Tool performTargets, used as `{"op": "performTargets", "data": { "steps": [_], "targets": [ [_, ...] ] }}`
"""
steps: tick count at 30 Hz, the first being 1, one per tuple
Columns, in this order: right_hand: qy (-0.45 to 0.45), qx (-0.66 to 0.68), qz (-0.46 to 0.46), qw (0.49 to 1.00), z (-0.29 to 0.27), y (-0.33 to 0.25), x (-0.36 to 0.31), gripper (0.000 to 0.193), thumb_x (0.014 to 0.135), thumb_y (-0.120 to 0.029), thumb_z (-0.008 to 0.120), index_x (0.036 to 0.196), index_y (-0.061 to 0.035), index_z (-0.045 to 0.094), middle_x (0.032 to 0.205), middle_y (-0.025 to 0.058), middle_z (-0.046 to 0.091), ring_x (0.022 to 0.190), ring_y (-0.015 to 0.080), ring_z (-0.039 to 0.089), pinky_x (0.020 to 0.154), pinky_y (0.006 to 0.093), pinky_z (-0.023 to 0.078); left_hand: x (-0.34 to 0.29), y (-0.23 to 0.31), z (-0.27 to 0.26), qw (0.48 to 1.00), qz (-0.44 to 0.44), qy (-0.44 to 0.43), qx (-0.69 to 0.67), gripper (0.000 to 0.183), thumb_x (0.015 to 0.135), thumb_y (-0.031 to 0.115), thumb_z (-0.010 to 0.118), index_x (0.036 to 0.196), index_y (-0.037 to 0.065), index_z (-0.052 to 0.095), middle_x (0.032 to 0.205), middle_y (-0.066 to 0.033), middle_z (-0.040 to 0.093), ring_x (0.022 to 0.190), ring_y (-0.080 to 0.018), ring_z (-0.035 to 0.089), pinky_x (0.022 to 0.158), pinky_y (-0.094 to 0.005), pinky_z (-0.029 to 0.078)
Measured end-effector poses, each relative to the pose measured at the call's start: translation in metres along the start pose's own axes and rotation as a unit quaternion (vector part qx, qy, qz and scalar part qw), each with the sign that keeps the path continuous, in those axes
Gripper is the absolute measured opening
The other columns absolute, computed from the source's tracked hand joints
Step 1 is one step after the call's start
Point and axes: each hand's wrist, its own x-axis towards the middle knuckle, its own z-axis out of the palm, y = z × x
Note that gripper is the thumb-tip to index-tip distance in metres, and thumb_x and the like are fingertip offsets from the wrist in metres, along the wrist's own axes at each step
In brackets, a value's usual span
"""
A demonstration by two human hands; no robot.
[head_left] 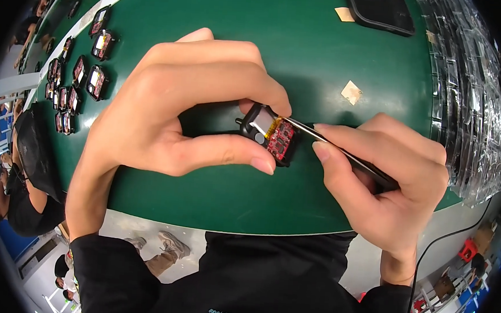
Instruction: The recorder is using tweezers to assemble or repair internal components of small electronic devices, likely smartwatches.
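Between the thumb and fingers of my left hand [185, 98] is a small black electronic device [267, 133], its casing open toward me. Inside it show a red circuit board [281, 140], a silvery-white battery-like block [263, 121] and yellow tape beside the board. My right hand [387, 176] pinches a pair of dark tweezers [342, 150]. Their tips reach the upper edge of the device, close to my left fingertips. Whether the tips grip anything is too small to make out.
Several similar opened devices [97, 83] lie at the left of the green table [202, 202]. Stacked clear plastic trays [469, 101] line the right edge. A black phone-like slab [381, 9] and small tan paper pieces [351, 92] lie at the far side. Other people sit at left.
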Motion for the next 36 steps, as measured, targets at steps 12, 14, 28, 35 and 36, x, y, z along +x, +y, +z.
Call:
{"op": "performTargets", "data": {
  "steps": [12, 14, 28, 35, 36],
  "targets": [
    [0.013, 0.008, -0.02, 1.0, 0.003, 0.003, -0.005, 0.024, 0.079, 0.012, 0.084, 0.101, 0.003, 0.086, 0.071, 0.0033, 0.069, 0.054, 0.0052, 0.053, 0.049, 0.0229, 0.034, -0.001, 0.001, 0.002, 1.0, -0.005, 0.01, -0.005, 0.065, 0.069, 0.053, 0.096, 0.106, 0.001, 0.083, 0.098, -0.0076, 0.081, 0.082, -0.0207, 0.072, 0.075, -0.0347, 0.04],
    [0.01, -0.005, -0.027, 1.0, 0.003, 0.002, -0.005, 0.024, 0.079, 0.012, 0.084, 0.101, 0.0028, 0.086, 0.071, 0.0031, 0.068, 0.054, 0.0049, 0.053, 0.049, 0.0229, 0.034, -0.001, 0.002, 0.002, 1.0, -0.008, 0.009, -0.001, 0.065, 0.069, 0.053, 0.096, 0.105, 0.001, 0.083, 0.098, -0.0074, 0.081, 0.081, -0.0206, 0.071, 0.075, -0.0347, 0.039],
    [0.089, 0.05, -0.014, 0.995, 0.004, -0.006, 0.002, 0.021, 0.09, 0.005, 0.083, 0.11, 0.0027, 0.078, 0.079, 0.0075, 0.066, 0.057, 0.0133, 0.057, 0.052, 0.0288, 0.043, -0.003, 0.006, -0.003, 0.999, -0.015, 0.015, -0.029, 0.064, 0.071, 0.025, 0.096, 0.129, 0.007, 0.077, 0.093, -0.0006, 0.074, 0.086, -0.0184, 0.07, 0.078, -0.0347, 0.041],
    [0.009, -0.095, -0.079, 0.992, 0.027, -0.021, 0.003, 0.048, 0.08, -0.022, 0.096, 0.12, -0.0046, 0.074, 0.094, 0.0045, 0.065, 0.066, 0.0251, 0.07, 0.056, 0.0389, 0.054, -0.012, 0.007, -0.006, 0.991, -0.028, 0.005, -0.132, 0.075, 0.07, 0.002, 0.073, 0.145, 0.009, 0.066, 0.105, -0.0017, 0.072, 0.079, -0.0181, 0.056, 0.085, -0.035, 0.04],
    [0.016, -0.087, -0.074, 0.993, 0.03, -0.019, 0.002, 0.048, 0.079, -0.021, 0.096, 0.119, -0.0057, 0.074, 0.093, 0.0047, 0.065, 0.065, 0.0248, 0.07, 0.056, 0.0386, 0.053, -0.015, 0.005, -0.005, 0.989, -0.033, -0.002, -0.143, 0.076, 0.07, 0.0, 0.071, 0.145, 0.009, 0.065, 0.105, -0.0013, 0.072, 0.077, -0.0182, 0.053, 0.085, -0.0346, 0.039]
  ]
}}
